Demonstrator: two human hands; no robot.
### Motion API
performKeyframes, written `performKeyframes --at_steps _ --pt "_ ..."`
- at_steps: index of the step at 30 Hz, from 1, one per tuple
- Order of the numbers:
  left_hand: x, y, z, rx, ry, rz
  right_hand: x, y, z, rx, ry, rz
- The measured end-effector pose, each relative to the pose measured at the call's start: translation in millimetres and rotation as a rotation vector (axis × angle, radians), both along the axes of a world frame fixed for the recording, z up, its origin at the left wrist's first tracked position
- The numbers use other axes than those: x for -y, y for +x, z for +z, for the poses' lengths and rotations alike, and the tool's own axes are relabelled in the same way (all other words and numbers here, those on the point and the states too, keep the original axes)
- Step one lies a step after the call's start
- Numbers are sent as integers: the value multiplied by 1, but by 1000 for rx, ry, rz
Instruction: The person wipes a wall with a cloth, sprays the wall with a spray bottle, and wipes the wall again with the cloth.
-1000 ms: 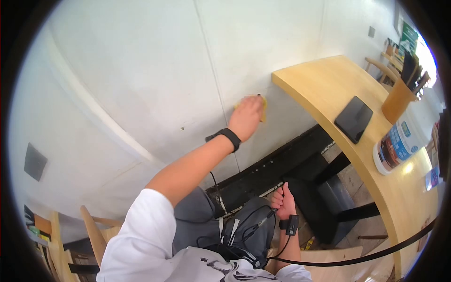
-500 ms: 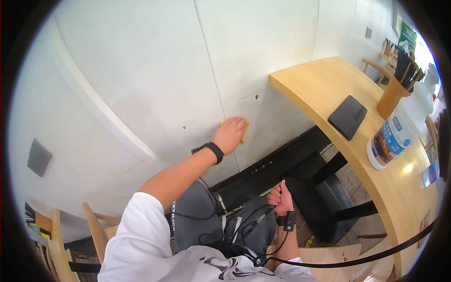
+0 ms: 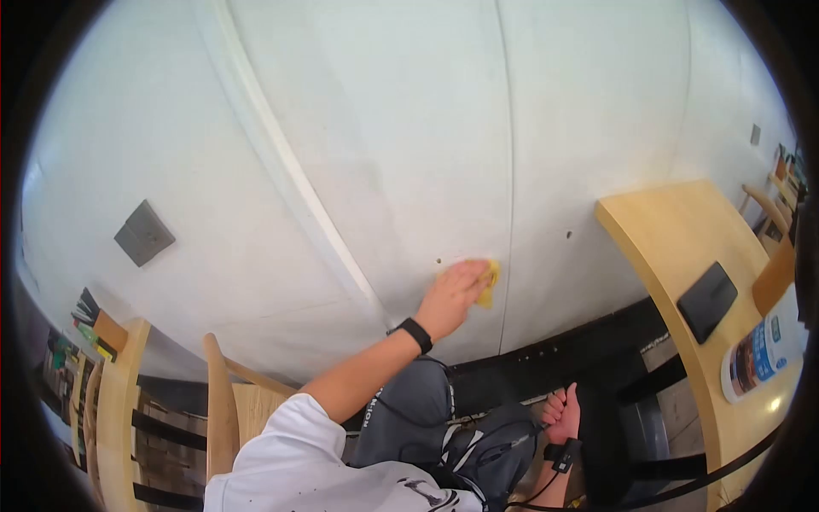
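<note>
My left hand (image 3: pixel 454 294), with a black band at the wrist, presses a yellow cloth (image 3: pixel 488 286) against the white wall (image 3: pixel 409 171). The cloth shows past the fingertips, between a small hole on the left and a vertical seam on the right. Near my right knee, my right hand (image 3: pixel 560 414) is closed in a fist with the thumb up. A thin black cable (image 3: pixel 527 439) runs up to that fist and seems to be gripped in it. A black device is strapped to the right wrist.
At right, a curved wooden table (image 3: pixel 674 222) carries a black phone (image 3: pixel 707 301), a white labelled bottle (image 3: pixel 762 358) and an orange-brown holder (image 3: pixel 772 277). A wooden chair (image 3: pixel 218 401) and another table (image 3: pixel 128 375) stand at left. A dark skirting runs along the wall's foot.
The view has swung left, so table and bottle sit further right. My left hand with the cloth has moved left along the wall, from right of the seam to its left. My right hand stays closed.
</note>
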State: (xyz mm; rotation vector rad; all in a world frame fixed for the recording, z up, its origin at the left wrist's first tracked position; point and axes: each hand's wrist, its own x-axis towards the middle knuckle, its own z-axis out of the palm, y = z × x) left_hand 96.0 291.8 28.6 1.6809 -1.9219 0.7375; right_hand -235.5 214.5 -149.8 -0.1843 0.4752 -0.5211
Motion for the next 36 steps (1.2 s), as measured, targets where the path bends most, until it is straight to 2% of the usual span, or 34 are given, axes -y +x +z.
performKeyframes --at_steps 4,9,16,21,26,30,32,36 --pt "-20 -1 -21 -69 108 20 5 1 -6 -58 14 9" --pt "-22 -1 -5 -96 137 -3 4 10 -8 -47 39 61" --pt "-25 -10 69 -114 -162 128 6 13 -11 -42 20 132" --pt "-19 -23 88 -164 -328 164 8 9 -2 -64 -5 144" --pt "-23 -9 83 -169 -330 124 3 26 48 -197 -44 124" --pt "-25 -24 86 -261 -218 85 9 40 83 -179 -33 235" --pt "-29 -34 86 -246 -192 168 9 41 96 -152 3 271" --pt "-30 -55 83 -262 -150 165 8 43 128 -230 2 289"
